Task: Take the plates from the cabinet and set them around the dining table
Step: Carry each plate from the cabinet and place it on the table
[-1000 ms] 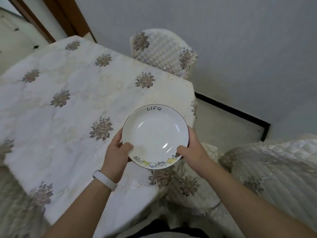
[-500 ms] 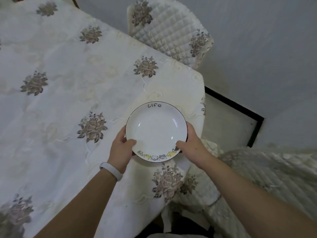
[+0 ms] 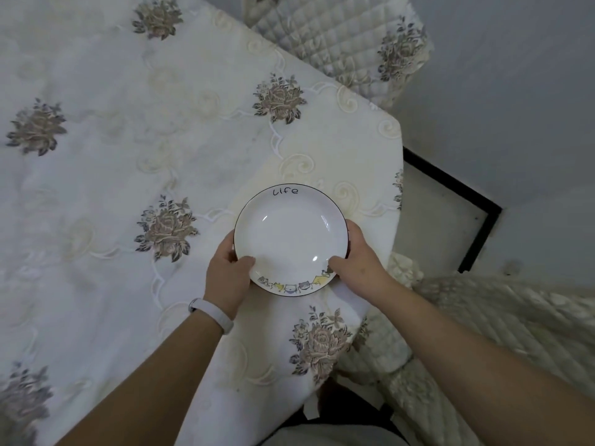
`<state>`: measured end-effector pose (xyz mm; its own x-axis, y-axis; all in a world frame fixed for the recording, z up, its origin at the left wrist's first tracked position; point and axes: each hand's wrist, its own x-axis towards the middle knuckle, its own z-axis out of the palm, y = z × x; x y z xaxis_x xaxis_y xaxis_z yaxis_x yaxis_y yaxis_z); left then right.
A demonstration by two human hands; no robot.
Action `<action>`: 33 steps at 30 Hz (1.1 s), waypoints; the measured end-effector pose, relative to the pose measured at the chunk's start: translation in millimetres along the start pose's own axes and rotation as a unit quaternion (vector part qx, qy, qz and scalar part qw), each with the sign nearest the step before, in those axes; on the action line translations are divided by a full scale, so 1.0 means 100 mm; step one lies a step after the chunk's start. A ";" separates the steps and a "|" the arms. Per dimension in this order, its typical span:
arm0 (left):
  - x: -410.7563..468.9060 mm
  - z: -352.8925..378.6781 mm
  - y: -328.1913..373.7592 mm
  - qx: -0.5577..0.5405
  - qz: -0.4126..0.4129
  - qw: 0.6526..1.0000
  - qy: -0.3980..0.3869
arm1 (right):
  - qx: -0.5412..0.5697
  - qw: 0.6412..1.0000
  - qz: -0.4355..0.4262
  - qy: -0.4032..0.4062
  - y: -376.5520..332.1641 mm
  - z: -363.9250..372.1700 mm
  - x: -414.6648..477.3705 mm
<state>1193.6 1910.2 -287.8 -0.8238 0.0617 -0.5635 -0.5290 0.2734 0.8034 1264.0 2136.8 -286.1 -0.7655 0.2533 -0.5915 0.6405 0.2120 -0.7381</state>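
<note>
Plate (image 3: 291,235): white, thin dark rim, "Life" written at far edge, row of small cartoon figures at near edge; sits centre frame, slightly right, over the table's right corner area. Level, face up. Can't tell if it touches the cloth or hangs just above.
Left hand (image 3: 227,276): on plate's lower-left rim; thumb lies over the rim onto the inner face, other fingers tucked under/behind the edge, so clamped on plate. White band (image 3: 214,315) on wrist.
Right hand (image 3: 359,267): on plate's lower-right rim; thumb on top near the cartoon figures, fingers wrapped round the outer edge, clamped on plate too.
Table (image 3: 96,188): fills left and centre of frame, covered w/ white embroidered cloth, grey-brown rose motifs, cream scroll border; one rose just left of plate, another below it near the cloth edge.
Chair 1 (image 3: 338,37): quilted cream cover w/ rose motif, top right-centre, behind table corner.
Chair 2 (image 3: 502,320): quilted cover, lower right, beside right forearm.
Floor (image 3: 444,214): pale patch w/ black skirting line, right of table; grey wall above.
</note>
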 end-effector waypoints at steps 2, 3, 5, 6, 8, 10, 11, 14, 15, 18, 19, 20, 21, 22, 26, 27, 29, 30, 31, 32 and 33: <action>-0.01 -0.01 0.00 0.030 0.007 1.000 0.008 | -0.015 1.000 -0.004 -0.007 0.01 0.00 0.00; -0.03 -0.02 -0.01 0.047 0.010 0.999 0.012 | -0.021 1.000 -0.006 -0.010 0.02 0.01 -0.01; -0.04 -0.03 -0.02 0.074 0.008 0.997 0.022 | -0.031 0.999 -0.010 -0.014 0.02 0.01 -0.01; -0.05 -0.03 -0.02 0.085 0.006 0.996 0.027 | -0.035 0.999 -0.011 -0.014 0.02 0.01 -0.01; -0.06 -0.03 -0.01 0.102 0.005 0.994 0.032 | -0.042 0.999 -0.014 -0.013 0.01 0.00 -0.01; -0.08 -0.03 0.00 0.108 0.006 0.993 0.035 | -0.051 0.998 -0.014 -0.017 0.00 -0.01 -0.01; -0.10 -0.03 0.01 0.106 0.004 0.994 0.035 | -0.054 0.998 -0.013 -0.021 -0.01 -0.02 -0.02; -0.17 -0.03 0.04 0.098 -0.007 0.995 0.033 | -0.065 0.997 -0.014 -0.030 -0.03 -0.06 -0.03; -0.18 -0.04 0.05 0.091 -0.011 0.995 0.035 | -0.072 0.997 -0.014 -0.031 -0.03 -0.08 -0.03; -0.22 -0.08 0.09 0.078 -0.028 0.995 0.057 | -0.116 0.993 -0.024 -0.001 -0.06 -0.14 -0.07; -0.26 -0.10 0.11 0.077 -0.031 0.995 0.063 | -0.130 0.991 -0.030 0.018 -0.08 -0.17 -0.09; -0.31 -0.13 0.14 0.074 -0.028 0.994 0.070 | -0.139 0.989 -0.034 0.036 -0.12 -0.21 -0.12; -0.37 -0.15 0.17 0.067 -0.021 0.994 0.079 | -0.146 0.987 -0.038 0.052 -0.16 -0.26 -0.16; -0.43 -0.18 0.21 0.062 -0.012 0.994 0.089 | -0.152 0.985 -0.043 0.065 -0.22 -0.31 -0.20; -0.79 -0.33 0.36 0.070 0.060 0.988 0.119 | -0.176 0.972 -0.121 0.096 -0.51 -0.50 -0.40; -0.91 -0.36 0.39 0.080 0.084 0.986 0.121 | -0.181 0.967 -0.150 0.096 -0.59 -0.52 -0.47; -1.13 -0.42 0.45 0.122 0.131 0.976 0.126 | -0.212 0.951 -0.207 0.090 -0.73 -0.55 -0.62; -1.24 -0.44 0.47 0.157 0.154 0.966 0.132 | -0.238 0.940 -0.230 0.086 -0.79 -0.55 -0.70; -1.35 -0.47 0.50 0.191 0.177 0.955 0.141 | -0.265 0.928 -0.250 0.082 -0.85 -0.56 -0.78; -1.46 -0.49 0.52 0.220 0.197 0.944 0.149 | -0.288 0.916 -0.267 0.076 -0.89 -0.56 -0.85; -1.57 -0.51 0.54 0.247 0.215 0.932 0.157 | -0.309 0.905 -0.284 0.069 -0.94 -0.55 -0.93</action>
<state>1284.1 1866.0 -146.1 -0.9980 0.0058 -0.0633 -0.0411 0.7009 0.7121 1278.7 2145.8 -144.1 -0.9943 0.0446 -0.0964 0.0915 0.8213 -0.5632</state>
